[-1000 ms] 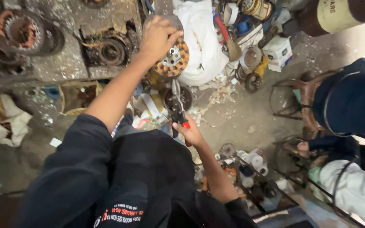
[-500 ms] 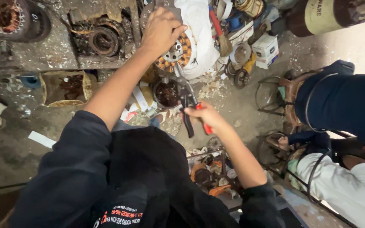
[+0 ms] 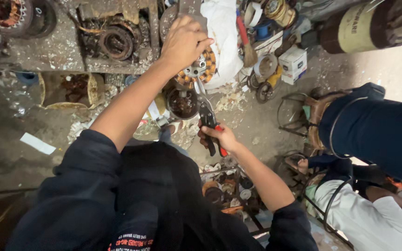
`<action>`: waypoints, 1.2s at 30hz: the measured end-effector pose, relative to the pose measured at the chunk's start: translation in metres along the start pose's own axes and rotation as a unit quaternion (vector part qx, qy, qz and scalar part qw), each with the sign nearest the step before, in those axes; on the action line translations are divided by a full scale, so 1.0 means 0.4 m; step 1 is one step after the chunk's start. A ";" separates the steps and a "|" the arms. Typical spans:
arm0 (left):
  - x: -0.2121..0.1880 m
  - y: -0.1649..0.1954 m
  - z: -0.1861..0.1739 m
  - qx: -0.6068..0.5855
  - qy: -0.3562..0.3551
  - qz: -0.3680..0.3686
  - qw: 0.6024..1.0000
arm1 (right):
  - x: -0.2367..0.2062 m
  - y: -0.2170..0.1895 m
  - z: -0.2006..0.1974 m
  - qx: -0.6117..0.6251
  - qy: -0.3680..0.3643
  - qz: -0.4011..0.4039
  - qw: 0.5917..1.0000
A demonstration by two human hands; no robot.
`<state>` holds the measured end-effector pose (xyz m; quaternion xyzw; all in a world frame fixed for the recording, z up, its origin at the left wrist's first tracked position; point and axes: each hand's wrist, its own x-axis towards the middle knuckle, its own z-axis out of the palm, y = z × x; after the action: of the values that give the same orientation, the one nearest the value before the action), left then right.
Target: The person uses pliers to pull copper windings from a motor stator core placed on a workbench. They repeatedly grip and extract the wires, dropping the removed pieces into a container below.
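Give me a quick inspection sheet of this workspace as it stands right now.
Surface: dusty grey workbench strewn with debris.
Job's things: round copper-wound stator under the left hand; red-handled pliers in the right hand, tips at the stator.
Clutter: rusty round motor parts, white cloth, small white box, red-handled brush.
Hands: left grips the stator, right closed on the pliers.
Cables: nothing seen.
Surroundings: another person in dark blue clothing seated to the right; large dark cylinder.
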<state>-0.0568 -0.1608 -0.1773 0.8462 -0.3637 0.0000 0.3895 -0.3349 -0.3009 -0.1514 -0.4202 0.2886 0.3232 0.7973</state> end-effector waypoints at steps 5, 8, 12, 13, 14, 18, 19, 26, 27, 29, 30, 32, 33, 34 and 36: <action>0.005 0.000 0.003 -0.009 0.017 0.015 1.000 | 0.021 0.046 0.036 -0.066 0.082 -0.066 0.992; 0.007 0.001 0.003 -0.019 -0.006 0.004 1.000 | 0.020 0.044 0.068 -0.186 0.172 -0.098 0.962; 0.007 0.006 0.005 0.003 0.005 0.015 1.000 | -0.011 -0.004 0.064 -0.169 0.133 -0.031 0.976; 0.005 0.006 0.006 0.003 0.003 0.014 1.000 | -0.017 -0.015 0.056 -0.139 0.113 -0.009 0.984; 0.010 0.003 0.005 0.009 0.009 0.017 1.000 | -0.014 -0.026 0.048 -0.114 0.089 0.004 0.989; 0.008 -0.001 0.000 -0.010 0.003 0.012 1.000 | 0.013 0.002 0.028 -0.187 0.133 -0.022 0.973; 0.007 -0.001 -0.001 -0.014 0.001 0.014 1.000 | 0.023 0.025 0.029 -0.230 0.159 -0.044 0.959; 0.004 0.009 -0.011 -0.010 -0.017 0.009 1.000 | 0.010 0.087 0.011 -0.171 0.083 -0.107 0.976; 0.005 0.010 -0.012 -0.004 -0.009 0.012 1.000 | 0.002 0.076 0.016 -0.182 0.122 -0.069 0.973; 0.006 0.013 -0.012 0.004 0.000 0.012 1.000 | -0.016 0.054 0.036 -0.194 0.199 0.016 0.960; 0.006 0.015 -0.013 0.003 -0.004 0.009 1.000 | -0.026 0.034 0.043 -0.166 0.159 0.027 0.973; 0.007 0.018 -0.015 0.001 -0.012 0.006 1.000 | -0.041 -0.021 0.047 -0.108 0.077 0.045 0.990; 0.006 0.020 -0.016 -0.001 -0.014 0.005 1.000 | -0.044 -0.046 0.047 -0.085 0.056 0.053 0.993; 0.006 0.022 -0.019 -0.004 -0.015 0.004 1.000 | -0.047 -0.067 0.046 -0.063 0.034 0.061 0.996; 0.006 0.026 -0.024 -0.005 -0.014 0.005 1.000 | -0.047 -0.083 0.045 -0.065 0.039 0.062 0.995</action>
<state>-0.0587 -0.1604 -0.1632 0.8423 -0.3735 -0.0113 0.3884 -0.3181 -0.3054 -0.1129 -0.4647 0.3234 0.3740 0.7346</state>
